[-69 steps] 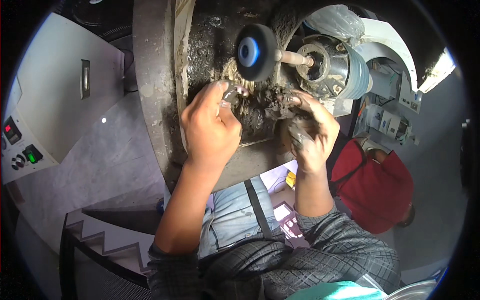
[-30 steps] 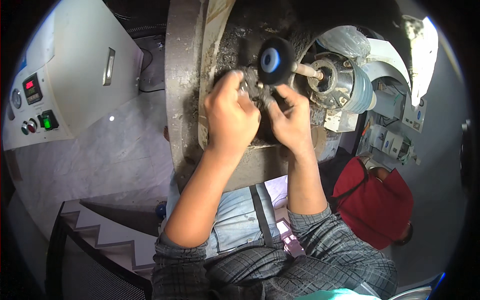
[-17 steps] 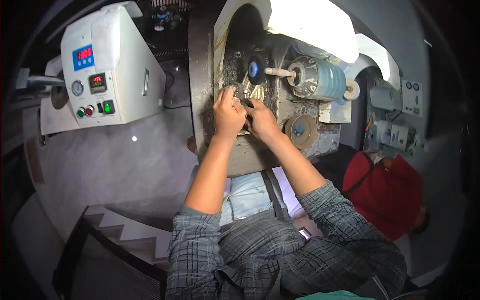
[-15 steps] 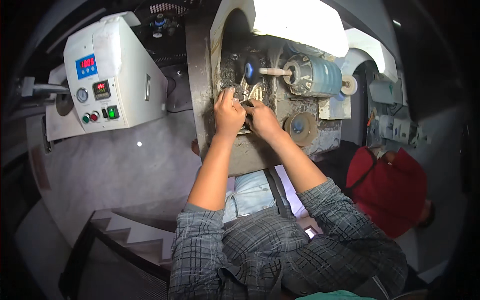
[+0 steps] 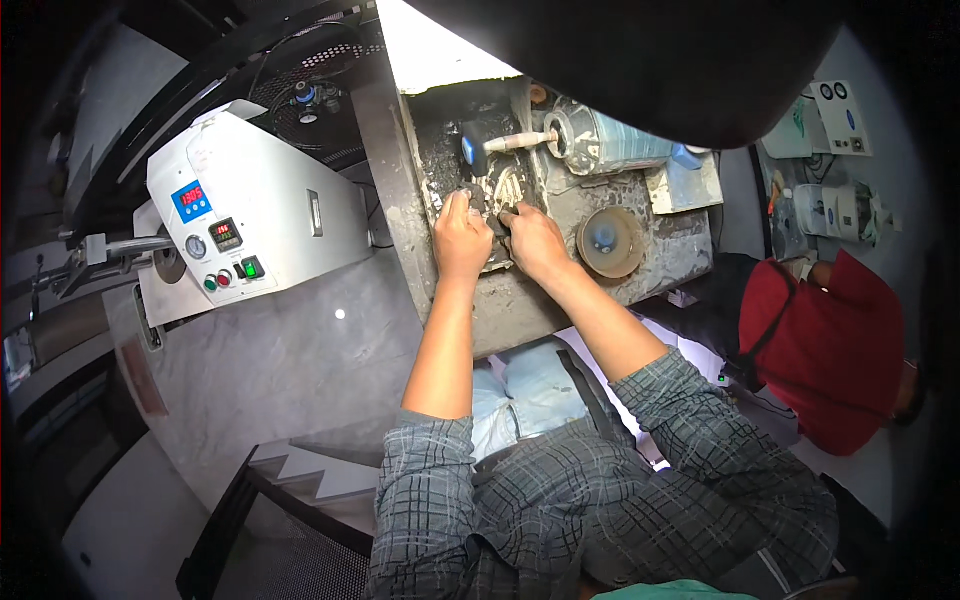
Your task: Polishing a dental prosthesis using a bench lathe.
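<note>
Now seen from farther back, left hand (image 5: 462, 238) and right hand (image 5: 534, 243) pinching a small dark piece (image 5: 490, 208) together, just below the blue-hubbed wheel (image 5: 471, 150) inside the grimy hood (image 5: 440, 150).

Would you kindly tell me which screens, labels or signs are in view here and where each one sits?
Blue screen: red digits, upper front of the white control box, far left.
Small black display: red digits, just below it.
White signs: dark round marks, wall at upper right.

A white control box (image 5: 255, 215) stands left; a red-shirted person (image 5: 835, 350) sits right.
</note>
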Available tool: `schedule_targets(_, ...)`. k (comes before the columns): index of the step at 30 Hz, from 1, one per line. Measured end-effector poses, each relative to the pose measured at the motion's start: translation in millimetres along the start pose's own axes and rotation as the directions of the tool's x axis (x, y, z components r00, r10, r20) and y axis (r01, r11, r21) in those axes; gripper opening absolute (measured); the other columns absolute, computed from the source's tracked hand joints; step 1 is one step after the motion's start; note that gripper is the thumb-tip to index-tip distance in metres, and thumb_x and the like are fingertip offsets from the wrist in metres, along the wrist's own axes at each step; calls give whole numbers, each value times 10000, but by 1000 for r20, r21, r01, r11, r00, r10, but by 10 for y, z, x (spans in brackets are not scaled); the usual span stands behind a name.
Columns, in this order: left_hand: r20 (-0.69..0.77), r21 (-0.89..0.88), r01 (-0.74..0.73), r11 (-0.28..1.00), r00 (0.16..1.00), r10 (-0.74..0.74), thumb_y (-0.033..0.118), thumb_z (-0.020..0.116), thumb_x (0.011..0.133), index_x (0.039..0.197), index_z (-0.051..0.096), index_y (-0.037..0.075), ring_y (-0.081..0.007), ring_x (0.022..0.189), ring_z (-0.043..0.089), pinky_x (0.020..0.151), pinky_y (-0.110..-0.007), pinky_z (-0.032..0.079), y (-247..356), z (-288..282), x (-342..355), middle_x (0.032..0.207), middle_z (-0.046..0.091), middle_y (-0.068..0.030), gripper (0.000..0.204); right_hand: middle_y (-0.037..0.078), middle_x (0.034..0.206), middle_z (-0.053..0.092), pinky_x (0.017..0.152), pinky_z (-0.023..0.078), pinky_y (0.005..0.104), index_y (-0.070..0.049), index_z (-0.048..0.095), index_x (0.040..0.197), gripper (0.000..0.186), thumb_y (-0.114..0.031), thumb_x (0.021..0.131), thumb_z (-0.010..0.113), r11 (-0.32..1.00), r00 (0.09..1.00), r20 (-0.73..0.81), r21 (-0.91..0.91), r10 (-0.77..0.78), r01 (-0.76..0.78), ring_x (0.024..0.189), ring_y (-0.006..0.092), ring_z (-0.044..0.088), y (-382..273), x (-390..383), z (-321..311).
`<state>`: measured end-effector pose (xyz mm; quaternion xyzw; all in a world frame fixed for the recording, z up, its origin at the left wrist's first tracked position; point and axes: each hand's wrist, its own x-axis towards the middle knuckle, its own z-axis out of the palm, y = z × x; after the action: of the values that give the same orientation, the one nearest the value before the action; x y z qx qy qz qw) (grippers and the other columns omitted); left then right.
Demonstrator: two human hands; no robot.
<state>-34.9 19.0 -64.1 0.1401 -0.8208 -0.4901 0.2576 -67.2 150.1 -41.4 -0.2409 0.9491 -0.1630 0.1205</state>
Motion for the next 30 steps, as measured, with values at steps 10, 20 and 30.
schedule_targets(10,26,43,103,994,994,-104,-48,490,757,932,570,-58,-490,840,582,757,-515,480,-33,-38,-146,890,595,-271,193,310,893,667,861,529,456,30,731,911,232,23,724,593,981,986,159,176,51,-79,929,418,675,162,-64,-217)
schedule_targets(20,-53,-18,-27,999,998,26,-42,551,775,959,626,-74,-275,683,629,666,-369,500,-24,-45,-252,815,643,-192,201,221,917,719,744,542,343,74,693,1047,278,-44,808,613,718,991,67,684,116,-130,772,204,699,284,-230,-351)
schedule_targets(30,57,-519,324,791,936,-346,-94,552,851,968,625,-24,-19,650,469,551,-183,352,56,-6,-199,788,576,32,155,309,1067,659,936,515,420,112,648,1090,384,-52,743,623,839,937,-281,442,-206,317,1005,447,649,152,130,-124)
